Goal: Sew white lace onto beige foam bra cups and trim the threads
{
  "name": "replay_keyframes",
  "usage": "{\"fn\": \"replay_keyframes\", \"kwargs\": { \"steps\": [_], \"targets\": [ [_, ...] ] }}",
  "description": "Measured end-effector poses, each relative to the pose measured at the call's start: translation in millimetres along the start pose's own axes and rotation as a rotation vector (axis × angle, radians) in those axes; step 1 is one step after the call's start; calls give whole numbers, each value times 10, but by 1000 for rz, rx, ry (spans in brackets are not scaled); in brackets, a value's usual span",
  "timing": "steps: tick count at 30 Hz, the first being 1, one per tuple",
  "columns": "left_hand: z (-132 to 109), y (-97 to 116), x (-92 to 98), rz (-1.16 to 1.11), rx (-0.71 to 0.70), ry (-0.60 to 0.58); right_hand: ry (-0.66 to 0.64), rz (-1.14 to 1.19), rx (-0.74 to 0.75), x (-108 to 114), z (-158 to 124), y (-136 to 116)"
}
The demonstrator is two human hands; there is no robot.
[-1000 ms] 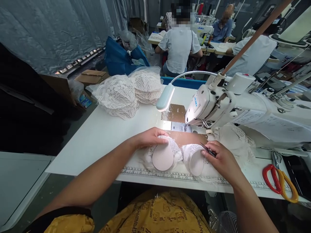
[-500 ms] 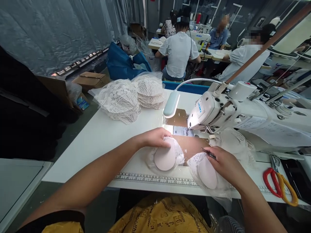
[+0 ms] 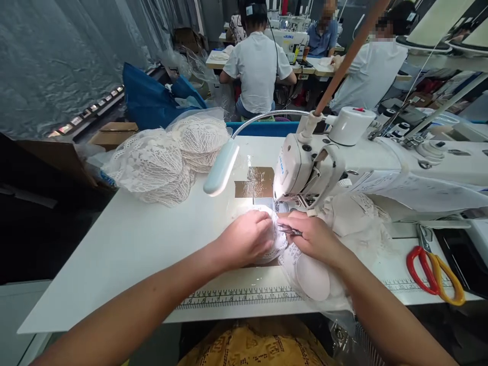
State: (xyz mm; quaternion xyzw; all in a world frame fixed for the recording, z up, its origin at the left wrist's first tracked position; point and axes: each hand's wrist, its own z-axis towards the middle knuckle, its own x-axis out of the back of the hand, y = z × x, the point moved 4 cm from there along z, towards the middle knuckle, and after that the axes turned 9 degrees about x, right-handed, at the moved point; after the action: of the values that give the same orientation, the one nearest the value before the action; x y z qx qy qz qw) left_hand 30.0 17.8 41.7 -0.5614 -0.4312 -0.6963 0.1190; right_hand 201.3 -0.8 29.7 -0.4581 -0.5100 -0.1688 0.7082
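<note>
My left hand [image 3: 249, 239] is closed on a white lace bra cup [image 3: 281, 243], its fingers curled over the fabric just in front of the sewing machine [image 3: 301, 175] needle area. Most of that cup is hidden beneath the hand. In my right hand [image 3: 320, 236] is a pair of small dark thread snips [image 3: 290, 230], tips pointing left at the lace edge. Below the right hand lies a second lace cup with a smooth pale pad [image 3: 312, 277], its sheer edge hanging over the table front.
Stacked lace cups [image 3: 152, 162] sit at the back left. A lamp head [image 3: 221, 168] hangs over the table [image 3: 125, 249]. Scissors with red and yellow handles [image 3: 434, 274] lie at right beside a dark phone-like object [image 3: 459, 259]. More lace [image 3: 354, 218] rests beneath the machine arm. Co-workers sit beyond.
Both hands have come together near the needle area. My left hand has moved its cup up to the machine, and the snips have moved left to the lace. The camera view has shifted right.
</note>
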Motion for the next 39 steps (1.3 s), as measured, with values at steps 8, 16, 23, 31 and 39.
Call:
{"fn": "replay_keyframes", "kwargs": {
  "steps": [8, 16, 23, 31, 39],
  "targets": [
    [97, -105, -112, 111, -44, -78, -25, -203, -62, -229, 66, 36],
    [207, -271, -113, 176, -157, -135, 79, -210, -89, -257, 65, 61],
    [293, -351, -75, 209, -239, -138, 121, -208, -102, -266, 57, 80],
    [239, -233, -118, 184, -344, -61, 143, -209, -51, -252, 14, 74],
    [252, -330, -137, 188, -364, -13, 125, -273, -91, -257, 51, 65]
  ]
}}
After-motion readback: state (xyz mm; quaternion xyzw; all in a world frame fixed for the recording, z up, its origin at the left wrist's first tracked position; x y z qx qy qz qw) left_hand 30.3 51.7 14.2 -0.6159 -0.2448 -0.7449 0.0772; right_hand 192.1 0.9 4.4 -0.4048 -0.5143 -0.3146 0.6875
